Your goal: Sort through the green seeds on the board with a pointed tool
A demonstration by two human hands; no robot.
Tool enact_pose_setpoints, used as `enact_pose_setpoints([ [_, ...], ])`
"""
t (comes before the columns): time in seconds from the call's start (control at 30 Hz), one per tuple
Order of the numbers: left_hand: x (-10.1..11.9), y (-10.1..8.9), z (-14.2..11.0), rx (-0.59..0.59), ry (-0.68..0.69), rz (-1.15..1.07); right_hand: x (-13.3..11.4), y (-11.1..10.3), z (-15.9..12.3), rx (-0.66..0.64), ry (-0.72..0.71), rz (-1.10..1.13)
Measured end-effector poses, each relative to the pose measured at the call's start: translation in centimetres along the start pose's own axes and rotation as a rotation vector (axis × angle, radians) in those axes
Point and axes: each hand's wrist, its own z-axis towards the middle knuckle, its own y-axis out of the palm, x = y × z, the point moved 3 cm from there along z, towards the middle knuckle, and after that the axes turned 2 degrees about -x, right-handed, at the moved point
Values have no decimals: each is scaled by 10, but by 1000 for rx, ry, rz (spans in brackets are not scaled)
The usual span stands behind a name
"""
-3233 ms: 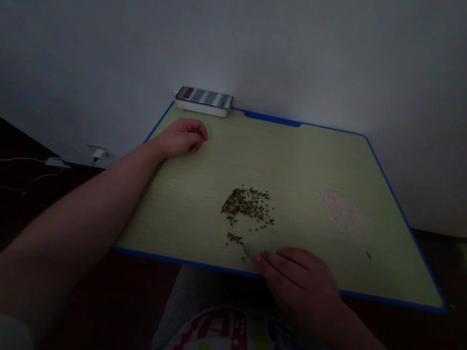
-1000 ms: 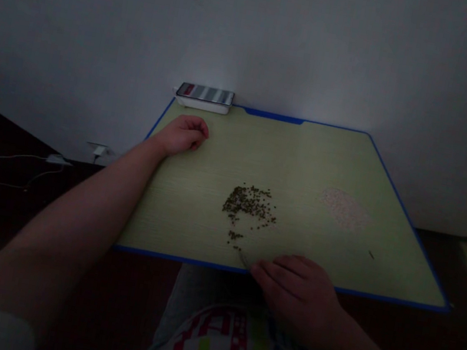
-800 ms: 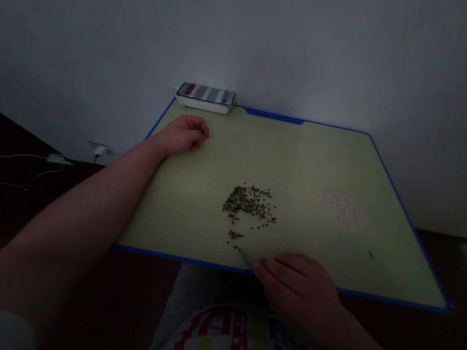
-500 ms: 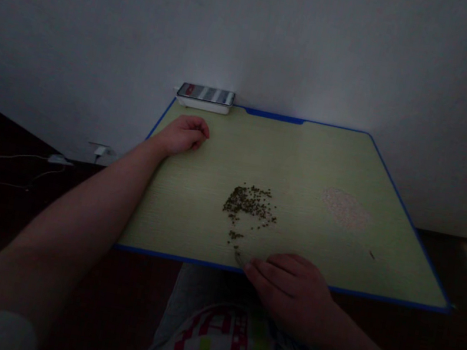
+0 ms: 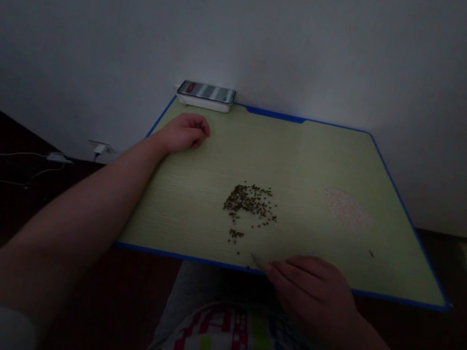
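Observation:
A pale green tabletop (image 5: 309, 152) with a blue rim stands in front of me in dim light. A heap of small dark green beans (image 5: 250, 202) lies near its middle, with a smaller cluster (image 5: 235, 234) just below it. A patch of pale grains (image 5: 344, 207) lies to the right. My right hand (image 5: 314, 296) rests at the near edge, fingers pinched on a thin metal tool (image 5: 258, 260), likely tweezers, whose tip points left toward the beans. My left hand (image 5: 184, 133) lies on the far left of the table, fingers curled loosely under, holding nothing I can see.
A phone (image 5: 206, 92) on a white base sits at the table's far left corner against the wall. One dark speck (image 5: 371, 253) lies alone right of the grains. Cables and a plug (image 5: 57, 157) lie on the dark floor to the left. My patterned clothing (image 5: 240, 349) shows below.
My right hand has slid a little to the right along the near edge, taking the tool's tip away from the small bean cluster. My left hand has stayed put.

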Motion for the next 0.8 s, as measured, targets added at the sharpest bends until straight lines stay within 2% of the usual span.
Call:
enact_pose_setpoints([
  [0.4,-1,0,1,-6,14,-11,-4,0,-1,26,-21,135],
  [0.8,-5,-1,3,-2,8,-29,-4,13,9,32,-24,96],
])
